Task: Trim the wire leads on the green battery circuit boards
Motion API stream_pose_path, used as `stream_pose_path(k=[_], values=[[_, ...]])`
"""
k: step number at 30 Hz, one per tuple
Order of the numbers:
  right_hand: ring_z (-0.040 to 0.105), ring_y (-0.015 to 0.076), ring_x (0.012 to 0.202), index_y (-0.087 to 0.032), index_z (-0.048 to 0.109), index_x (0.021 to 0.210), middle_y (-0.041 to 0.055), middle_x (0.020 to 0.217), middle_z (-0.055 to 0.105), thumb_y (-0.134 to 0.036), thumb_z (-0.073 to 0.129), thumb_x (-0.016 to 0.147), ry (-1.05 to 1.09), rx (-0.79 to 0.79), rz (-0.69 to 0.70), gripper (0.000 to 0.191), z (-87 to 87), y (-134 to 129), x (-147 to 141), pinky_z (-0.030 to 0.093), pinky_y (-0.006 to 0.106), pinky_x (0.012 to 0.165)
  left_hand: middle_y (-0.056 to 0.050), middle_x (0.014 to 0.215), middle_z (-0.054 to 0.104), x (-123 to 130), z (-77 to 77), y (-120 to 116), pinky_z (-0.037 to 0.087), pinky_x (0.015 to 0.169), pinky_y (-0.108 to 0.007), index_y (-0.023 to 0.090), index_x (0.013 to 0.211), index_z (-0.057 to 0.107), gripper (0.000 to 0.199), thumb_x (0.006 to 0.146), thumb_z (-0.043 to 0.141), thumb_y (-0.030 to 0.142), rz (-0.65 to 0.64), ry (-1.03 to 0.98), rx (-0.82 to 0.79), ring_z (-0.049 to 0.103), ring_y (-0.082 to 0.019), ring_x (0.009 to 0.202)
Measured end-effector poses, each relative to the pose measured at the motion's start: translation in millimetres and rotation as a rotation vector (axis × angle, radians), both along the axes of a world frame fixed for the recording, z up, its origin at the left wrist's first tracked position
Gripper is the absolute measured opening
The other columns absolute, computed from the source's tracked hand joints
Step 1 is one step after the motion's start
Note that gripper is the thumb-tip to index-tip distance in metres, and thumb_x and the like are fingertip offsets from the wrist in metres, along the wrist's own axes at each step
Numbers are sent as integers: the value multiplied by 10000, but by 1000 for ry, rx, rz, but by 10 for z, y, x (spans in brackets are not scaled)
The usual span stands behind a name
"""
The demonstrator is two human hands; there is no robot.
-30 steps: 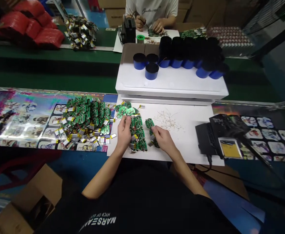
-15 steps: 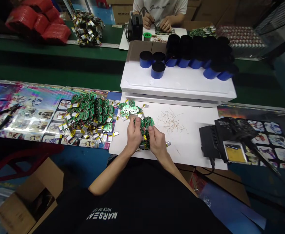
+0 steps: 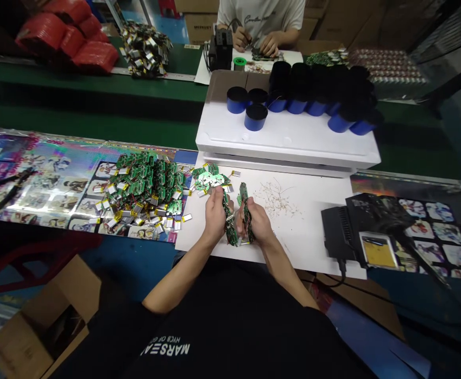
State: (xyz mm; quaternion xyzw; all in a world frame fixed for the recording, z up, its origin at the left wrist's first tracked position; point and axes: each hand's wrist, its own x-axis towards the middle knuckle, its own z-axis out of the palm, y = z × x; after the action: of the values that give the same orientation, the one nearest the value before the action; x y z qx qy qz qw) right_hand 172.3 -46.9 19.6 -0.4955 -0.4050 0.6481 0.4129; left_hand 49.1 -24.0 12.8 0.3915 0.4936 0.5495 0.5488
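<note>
Over the white board [image 3: 305,231], my left hand [image 3: 215,213] grips a bunch of green circuit boards [image 3: 230,223], seen edge-on. Facing it, my right hand [image 3: 260,221] holds another bunch of circuit boards [image 3: 246,210]. A gap separates the two bunches, and their lower parts are hard to make out. Just beyond my left hand lies a small group of green boards [image 3: 210,179] with silver battery cells. Further left is a large heap of circuit boards [image 3: 143,181] with silver and yellow cells at its front.
Blue cups with black insides [image 3: 255,118] stand on a white foam block [image 3: 293,142]. Wire scraps [image 3: 278,200] lie right of my hands. A black device [image 3: 339,231] and a soldering iron [image 3: 423,252] are at the right, pliers [image 3: 11,189] at the left. A person [image 3: 260,26] works opposite.
The boards between my hands have parted into two bunches, turned edge-on. My right hand has moved slightly right and turned.
</note>
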Motion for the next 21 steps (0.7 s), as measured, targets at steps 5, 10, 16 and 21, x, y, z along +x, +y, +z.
stream_pose_path(k=[5,10,16,21], values=[[603,172,501,-242,602,769,-2,600,638,-816,525,941,-76,81,73,604,96,22,252,477,306,491,36,597,489,-251,0,80,428,524,-294,254,781,465,548,982,513,762,69,62,67,470,-145,512],[564,162,383,-289,452,834,-79,566,558,-732,508,991,-115,24,175,473,171,63,492,394,303,430,15,724,565,-369,-89,159,473,629,-287,241,856,534,454,956,622,675,-64,280,82,572,-170,658],[589,167,517,-288,495,951,-74,675,614,-337,586,862,-140,18,243,136,310,105,652,469,315,555,-87,1027,694,-303,-95,271,494,942,-428,204,1033,677,173,994,594,351,-319,874,403,641,-282,1023],[653,194,756,-220,710,1029,20,883,722,-289,610,874,-417,247,210,197,394,182,704,514,332,707,-145,1286,668,-394,206,401,479,1097,-464,188,1287,632,303,1019,490,195,-150,904,691,603,-281,1262]])
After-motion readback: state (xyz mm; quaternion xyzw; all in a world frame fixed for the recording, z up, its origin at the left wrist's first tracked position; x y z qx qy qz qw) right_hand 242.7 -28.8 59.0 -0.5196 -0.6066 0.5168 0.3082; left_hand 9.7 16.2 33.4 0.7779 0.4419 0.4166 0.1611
